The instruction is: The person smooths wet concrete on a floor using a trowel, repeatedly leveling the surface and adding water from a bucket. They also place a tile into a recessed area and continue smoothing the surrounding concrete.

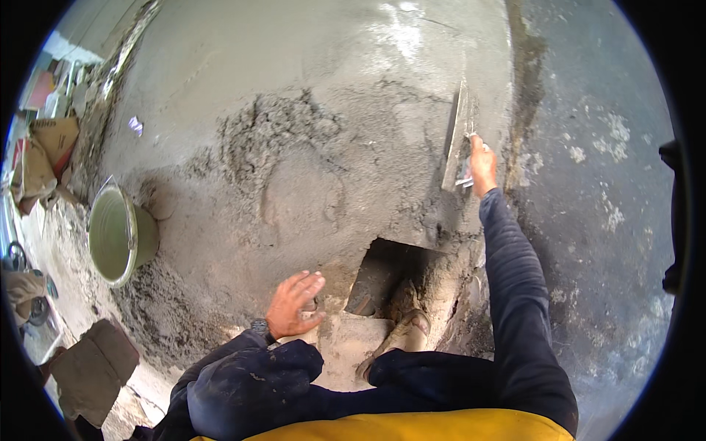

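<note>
My right hand (483, 167) is closed around the handle of a long flat trowel (457, 140). The blade lies on or just above wet grey mortar (397, 147), close to the right edge of the fresh layer. Rough, lumpy mortar (279, 128) lies left of the trowel, with smoother mortar farther off. My left hand (294, 303) is held low in front of me, fingers spread and nothing visible in it. It is beside a dark square hole (382, 275) in the floor. A watch sits on that wrist.
A green bucket (121, 235) with a wire handle stands at left on the mortar. Brown paper bags (51, 147) and a torn brown sheet (95, 371) lie along the left side. A darker floor strip (596, 220) runs at right. My shoe (412, 331) is at the hole's near edge.
</note>
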Demonstrator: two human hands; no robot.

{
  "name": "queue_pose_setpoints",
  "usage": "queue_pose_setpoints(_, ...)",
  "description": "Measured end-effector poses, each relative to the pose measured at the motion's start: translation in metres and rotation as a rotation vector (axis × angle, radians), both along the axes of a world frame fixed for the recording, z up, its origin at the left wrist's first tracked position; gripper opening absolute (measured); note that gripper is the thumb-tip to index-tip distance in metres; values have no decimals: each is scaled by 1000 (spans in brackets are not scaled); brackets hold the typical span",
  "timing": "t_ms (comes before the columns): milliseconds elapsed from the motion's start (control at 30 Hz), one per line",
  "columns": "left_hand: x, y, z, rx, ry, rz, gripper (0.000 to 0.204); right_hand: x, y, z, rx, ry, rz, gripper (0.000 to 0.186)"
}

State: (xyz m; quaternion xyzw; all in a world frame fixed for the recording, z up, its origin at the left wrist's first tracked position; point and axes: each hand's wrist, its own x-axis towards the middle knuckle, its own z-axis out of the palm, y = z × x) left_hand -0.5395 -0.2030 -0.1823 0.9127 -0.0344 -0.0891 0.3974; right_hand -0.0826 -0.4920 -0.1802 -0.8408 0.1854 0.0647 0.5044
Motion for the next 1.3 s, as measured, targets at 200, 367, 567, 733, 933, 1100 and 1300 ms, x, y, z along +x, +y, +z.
queue_pose_setpoints(200, -14, -17, -19, 3, -14, -104, 94, -3, 103, -10, 150, 135, 284, 42)
queue_pose_setpoints(367, -10, -12, -15, 33, 1, -170, 101, -43, 187, 9, 192, 240, 426, 41)
queue_pose_setpoints(567, -12, -14, -15, 18, -11, -149, 103, -81, 249, 9, 52, 254, 729, 47)
queue_pose_setpoints(733, -12, -13, -17, 59, 2, -198, 107, -117, 267, 11, -258, 119, 1015, 55)
queue_pose_setpoints(933, -17, -11, -18, 48, 14, -171, 110, -67, 235, 16, -144, 48, 606, 56)
queue_pose_setpoints(1100, -17, -7, -20, -24, 6, -186, 112, -39, 268, 10, -56, 163, 661, 55)
queue_pose_setpoints(1300, -12, -3, -13, 26, 34, -199, 112, -139, 333, 11, -230, 166, 1190, 58)
